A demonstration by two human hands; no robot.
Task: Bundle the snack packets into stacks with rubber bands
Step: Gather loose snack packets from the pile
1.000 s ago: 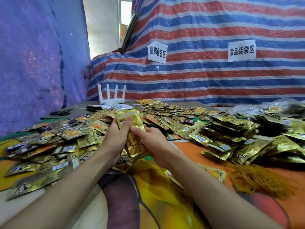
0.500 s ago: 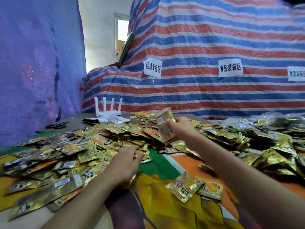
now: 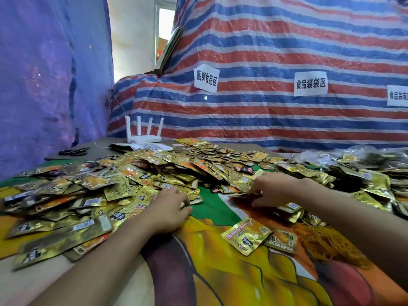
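Gold foil snack packets (image 3: 136, 180) lie in a wide loose heap across the table. My left hand (image 3: 170, 208) rests at the heap's near edge, fingers laid over a few packets. My right hand (image 3: 273, 188) is down at the heap's centre-right, its fingers and thumb curled round a small stack of packets (image 3: 245, 184). Two loose packets (image 3: 247, 237) lie on the cloth in front of it. A tangle of yellow rubber bands (image 3: 326, 244) sits just under my right forearm.
A colourful printed cloth (image 3: 220, 272) covers the table. More packets, some in clear bags (image 3: 353, 155), pile up at the right. A white router (image 3: 143, 131) and black scissors (image 3: 72, 152) sit at the back left. A striped tarp (image 3: 265, 51) with paper labels hangs behind.
My hands, together on a packet stack a second ago, have parted. The right hand lifted the stack, then lowered it onto the heap. The left hand moved onto the heap's near edge.
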